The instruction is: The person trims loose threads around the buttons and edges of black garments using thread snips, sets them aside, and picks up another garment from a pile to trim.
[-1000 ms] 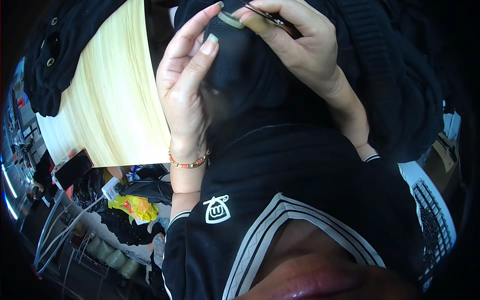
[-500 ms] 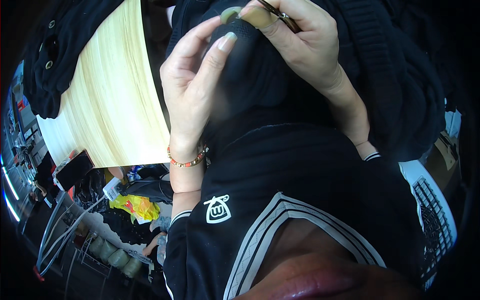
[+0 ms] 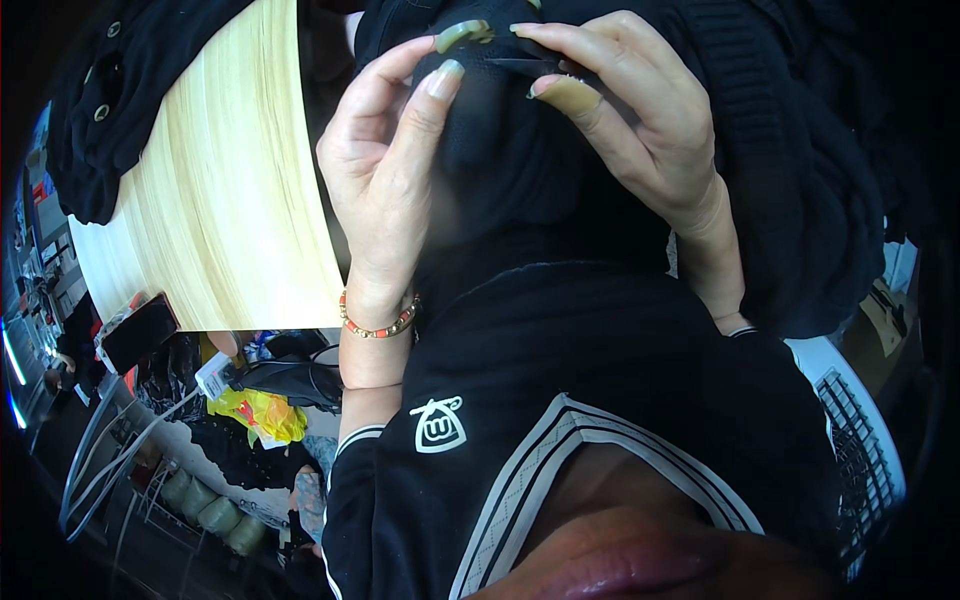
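Note:
My left hand [image 3: 385, 170] has its index finger and thumb on a black knit garment [image 3: 500, 160] in my lap. A shiny, curved olive-green piece [image 3: 464, 36], which looks like a button, sits by the index fingertip on the dark cloth. My right hand [image 3: 640, 110] is to its right, thumb and fingers bent around a small dark tool with a slim pointed blade [image 3: 525, 67], like thread snips. The blade points left toward the olive piece; its handle is mostly hidden by the fingers. A tan cover [image 3: 570, 95] wraps the right thumb.
At left a pale wood-grain board [image 3: 230, 180] carries another black garment [image 3: 100, 150] with ringed buttons. A phone [image 3: 140, 335] lies at its near corner, above cables and a yellow bag [image 3: 255, 412]. A white crate [image 3: 860, 440] stands at lower right.
My right hand has drawn away from the left fingertips, down and to the right. The tool has turned so its blade now shows pointing left. My left hand keeps nearly the same place.

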Tool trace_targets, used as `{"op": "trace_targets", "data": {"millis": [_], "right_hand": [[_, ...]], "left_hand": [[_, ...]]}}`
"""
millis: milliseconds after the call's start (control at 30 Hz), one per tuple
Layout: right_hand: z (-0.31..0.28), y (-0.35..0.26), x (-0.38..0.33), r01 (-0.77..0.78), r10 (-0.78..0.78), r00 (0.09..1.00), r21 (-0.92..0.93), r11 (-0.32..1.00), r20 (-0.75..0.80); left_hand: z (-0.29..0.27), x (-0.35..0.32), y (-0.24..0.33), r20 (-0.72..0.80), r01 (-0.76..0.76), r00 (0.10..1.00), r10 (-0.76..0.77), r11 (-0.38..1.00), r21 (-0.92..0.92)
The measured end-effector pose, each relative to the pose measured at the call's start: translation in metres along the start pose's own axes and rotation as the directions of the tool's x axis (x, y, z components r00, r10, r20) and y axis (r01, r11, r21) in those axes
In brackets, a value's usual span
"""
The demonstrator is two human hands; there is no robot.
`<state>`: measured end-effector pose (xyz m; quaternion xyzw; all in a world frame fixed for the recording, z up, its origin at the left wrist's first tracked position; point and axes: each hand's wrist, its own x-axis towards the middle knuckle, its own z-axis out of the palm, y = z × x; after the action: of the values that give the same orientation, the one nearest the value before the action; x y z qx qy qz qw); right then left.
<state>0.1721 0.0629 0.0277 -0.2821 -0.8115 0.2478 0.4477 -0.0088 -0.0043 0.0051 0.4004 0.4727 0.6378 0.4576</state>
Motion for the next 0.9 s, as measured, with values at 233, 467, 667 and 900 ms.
{"op": "trace_targets", "data": {"millis": [233,467,667,900], "right_hand": [[-0.002,-0.005,0.005,0.011,-0.009,0.999,-0.064,0.998,0.034],[0.0,0.002,0.001,0.039,-0.039,0.999,-0.051,0.998,0.008],[0.0,0.003,0.004,0.161,-0.162,0.987,-0.15,0.975,0.007],[-0.001,0.01,-0.002,0.123,-0.117,0.992,-0.184,0.975,0.044]], "left_hand": [[-0.001,0.0,-0.002,0.027,-0.097,0.995,0.093,0.983,0.158],[-0.001,-0.002,0.001,0.036,-0.107,0.994,0.102,0.976,0.189],[0.0,-0.004,0.006,0.047,0.03,0.998,-0.033,0.997,0.07],[-0.003,-0.003,0.004,0.103,-0.004,0.995,-0.002,0.998,0.057]]}}
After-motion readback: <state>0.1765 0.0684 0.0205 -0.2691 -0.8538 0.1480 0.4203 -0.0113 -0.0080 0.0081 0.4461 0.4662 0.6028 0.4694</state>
